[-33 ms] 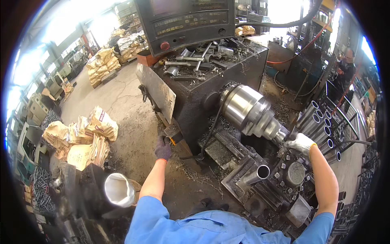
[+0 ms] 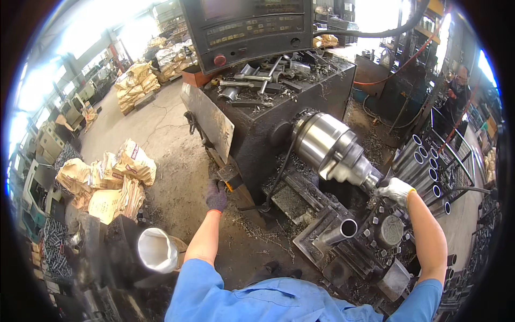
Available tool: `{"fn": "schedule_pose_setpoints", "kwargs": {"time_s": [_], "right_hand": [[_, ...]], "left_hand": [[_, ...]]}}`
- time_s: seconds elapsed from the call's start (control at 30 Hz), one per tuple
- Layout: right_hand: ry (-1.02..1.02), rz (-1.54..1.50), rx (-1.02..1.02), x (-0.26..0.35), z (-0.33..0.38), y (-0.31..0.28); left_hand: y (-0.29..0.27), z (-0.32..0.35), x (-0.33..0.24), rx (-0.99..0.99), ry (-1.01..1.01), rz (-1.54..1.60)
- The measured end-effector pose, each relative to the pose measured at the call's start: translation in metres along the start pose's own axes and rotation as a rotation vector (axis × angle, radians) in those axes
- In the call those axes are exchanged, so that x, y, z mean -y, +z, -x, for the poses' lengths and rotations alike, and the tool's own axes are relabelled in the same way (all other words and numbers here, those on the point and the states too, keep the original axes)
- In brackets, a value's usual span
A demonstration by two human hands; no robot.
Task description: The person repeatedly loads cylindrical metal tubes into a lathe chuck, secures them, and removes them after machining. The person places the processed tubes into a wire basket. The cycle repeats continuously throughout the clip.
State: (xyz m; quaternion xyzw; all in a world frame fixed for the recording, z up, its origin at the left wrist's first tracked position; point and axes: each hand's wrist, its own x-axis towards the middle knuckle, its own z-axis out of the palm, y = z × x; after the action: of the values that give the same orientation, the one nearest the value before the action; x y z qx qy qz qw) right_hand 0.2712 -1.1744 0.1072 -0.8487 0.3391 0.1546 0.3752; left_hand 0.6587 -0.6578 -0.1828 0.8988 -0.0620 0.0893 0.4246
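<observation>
Person is standing at a lathe, both hands gloved. Left hand (image 2: 216,195), dark glove, is gripping a yellow-tipped handle (image 2: 229,185) at the lower front corner of the dark machine body (image 2: 268,123), just under the tilted grey door panel (image 2: 210,119); grip is closed around that handle. Right hand (image 2: 395,190), white glove, is reaching to the nose of the shiny steel chuck (image 2: 332,147), touching the short workpiece end (image 2: 371,182) sticking out of it; fingers are curling over it, but cannot tell whether the grip is actually clamping or just resting. Chuck is sitting at the right side of the machine body, angled down toward the tool turret (image 2: 389,231). A steel tube (image 2: 339,232) is lying in the bed below the chuck, open end facing the camera, well apart from both hands. Loose tools and parts (image 2: 257,80) are lying on top of the machine, below the control panel (image 2: 252,27). Rack of steel tubes (image 2: 424,161) is standing just right of the right hand. Sacks (image 2: 107,177) are lying on the floor to the left, a white-lined bin (image 2: 158,249) near the left elbow. Another person (image 2: 456,94) is standing at far right.
</observation>
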Motion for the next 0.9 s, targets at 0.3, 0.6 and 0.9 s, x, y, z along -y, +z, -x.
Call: {"fn": "schedule_pose_setpoints", "kwargs": {"time_s": [0.3,0.6,0.9], "right_hand": [[-0.053,-0.054,-0.044,-0.069,-0.067,0.012],[-0.009,-0.165,-0.236,-0.059,-0.062,0.005],[-0.388,-0.19,-1.293,0.028,0.076,-0.023]], "left_hand": [[-0.016,0.044,-0.066,0.041,-0.555,0.913],[0.041,0.193,-0.245,0.933,0.625,0.121],[0.008,0.209,-0.266,1.291,0.558,0.378]]}}
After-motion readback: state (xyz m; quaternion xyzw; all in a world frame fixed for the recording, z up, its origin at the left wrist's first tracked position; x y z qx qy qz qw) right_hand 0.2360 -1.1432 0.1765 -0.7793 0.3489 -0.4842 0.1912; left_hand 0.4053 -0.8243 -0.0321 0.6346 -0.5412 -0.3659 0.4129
